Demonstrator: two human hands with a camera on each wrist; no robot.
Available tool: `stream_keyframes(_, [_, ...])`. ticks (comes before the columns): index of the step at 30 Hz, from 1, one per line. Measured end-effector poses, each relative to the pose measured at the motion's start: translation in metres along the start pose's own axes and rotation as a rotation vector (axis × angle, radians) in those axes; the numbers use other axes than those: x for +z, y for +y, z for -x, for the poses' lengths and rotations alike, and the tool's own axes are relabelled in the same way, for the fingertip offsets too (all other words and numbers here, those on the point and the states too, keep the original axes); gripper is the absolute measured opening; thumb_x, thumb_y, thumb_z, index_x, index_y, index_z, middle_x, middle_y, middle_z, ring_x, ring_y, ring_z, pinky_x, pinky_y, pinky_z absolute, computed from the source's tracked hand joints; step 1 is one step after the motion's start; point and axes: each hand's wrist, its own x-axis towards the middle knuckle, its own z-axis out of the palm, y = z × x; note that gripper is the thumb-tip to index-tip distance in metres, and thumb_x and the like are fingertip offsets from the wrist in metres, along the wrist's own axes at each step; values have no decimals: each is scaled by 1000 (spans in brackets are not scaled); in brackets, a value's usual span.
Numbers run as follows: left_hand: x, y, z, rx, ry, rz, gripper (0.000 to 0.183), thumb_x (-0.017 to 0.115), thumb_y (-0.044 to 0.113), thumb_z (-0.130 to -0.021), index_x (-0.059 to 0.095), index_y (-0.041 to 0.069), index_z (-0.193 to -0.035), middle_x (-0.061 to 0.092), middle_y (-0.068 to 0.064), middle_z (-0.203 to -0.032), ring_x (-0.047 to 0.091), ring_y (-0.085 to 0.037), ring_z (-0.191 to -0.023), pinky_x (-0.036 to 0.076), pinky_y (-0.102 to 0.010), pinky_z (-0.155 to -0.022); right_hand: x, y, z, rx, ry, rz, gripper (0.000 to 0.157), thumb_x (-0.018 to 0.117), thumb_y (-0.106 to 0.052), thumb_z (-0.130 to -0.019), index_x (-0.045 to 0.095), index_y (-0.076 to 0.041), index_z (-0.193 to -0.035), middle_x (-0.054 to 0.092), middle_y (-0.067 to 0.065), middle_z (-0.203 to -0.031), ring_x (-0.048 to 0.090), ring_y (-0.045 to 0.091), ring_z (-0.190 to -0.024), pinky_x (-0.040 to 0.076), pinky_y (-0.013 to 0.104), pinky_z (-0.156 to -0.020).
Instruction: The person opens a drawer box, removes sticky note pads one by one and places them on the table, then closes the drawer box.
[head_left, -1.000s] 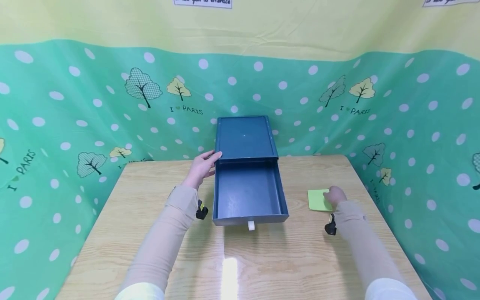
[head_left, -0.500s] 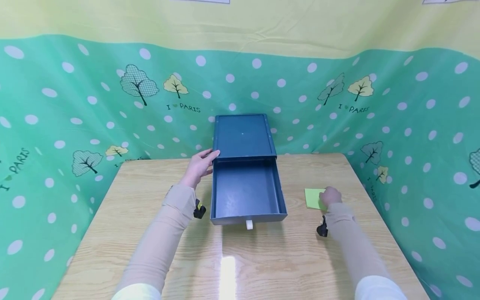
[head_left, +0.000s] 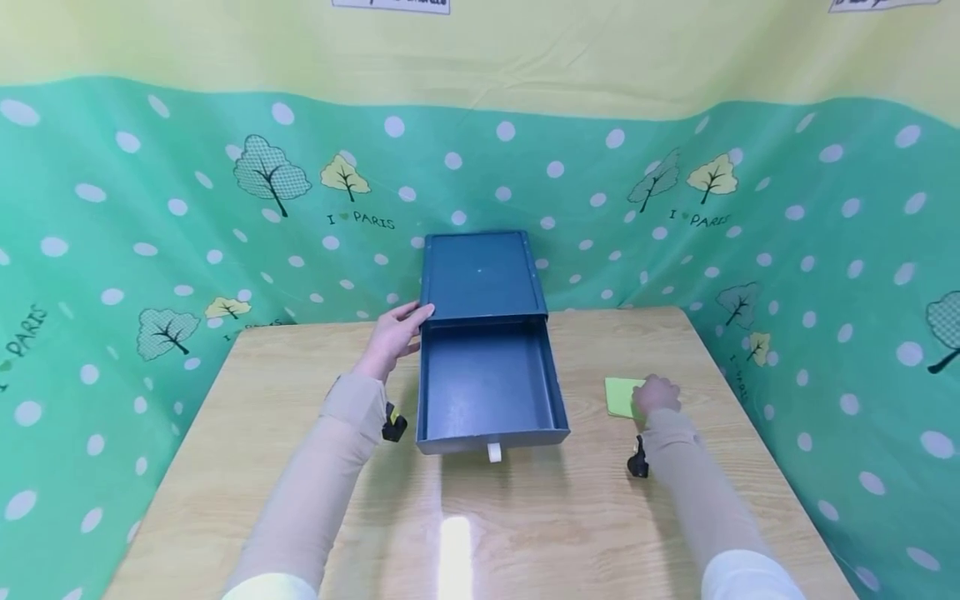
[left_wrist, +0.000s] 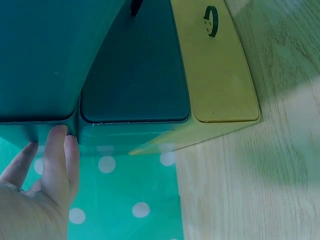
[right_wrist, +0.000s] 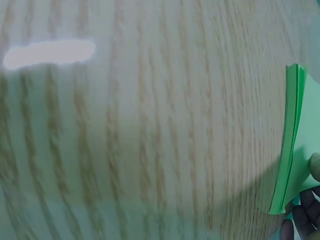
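Observation:
In the head view, a drawer cabinet (head_left: 482, 275) has its dark blue top drawer (head_left: 491, 379) pulled out, with nothing inside. My left hand (head_left: 393, 337) rests at the cabinet's upper left front edge. The left wrist view shows the fingers of that hand extended against the casing. To the right of the cabinet, my right hand (head_left: 657, 395) pinches a light green pad of sticky notes (head_left: 621, 397) at its right side. In the right wrist view the layered edge of the sticky note pad (right_wrist: 290, 140) shows; a fingertip lies on its face and other fingers at its lower edge.
Below the top drawer, the left wrist view shows a dark teal drawer (left_wrist: 137, 75) and a yellow drawer (left_wrist: 222, 75) with a green loop handle. A white pull tab (head_left: 494, 452) hangs on the open drawer. The wooden table (head_left: 555, 525) meets a dotted green curtain (head_left: 360, 275).
The right hand and wrist have shifted slightly left, covering a bit more of the pad. The whole head view has drifted a little. The left hand stays on the cabinet.

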Motion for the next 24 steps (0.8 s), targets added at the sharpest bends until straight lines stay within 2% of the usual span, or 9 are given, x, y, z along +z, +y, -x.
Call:
stream_keyframes(7, [-2,-2,1,2,5,-6,70,61,44,-90,33,17,-148,37,-12,-149,41,-30,-130,44,-43,-104,5,-2,0,5,34,-13,47,32,-22,-101,36,11,-134,41,36,-125,35,51,-117,41,58,-93])
stream_keyframes(18, [-3,-1,2,-14,5,11,70,61,43,-90,33,17,-149,34,-12,-151,39,-31,-135,43,-43,-105,5,2,-7,-28,38,-12,44,35,-22,-102,38,10,-132,42,36,-123,34,52,-117,41,60,-91])
stream_keyframes(24, [-2,-1,2,-12,4,9,70,62,44,-89,35,18,-148,35,-12,-151,40,-31,-134,44,-43,-104,7,3,-6,-45,67,20,41,36,-22,-102,40,9,-129,44,35,-119,36,51,-115,43,59,-88])
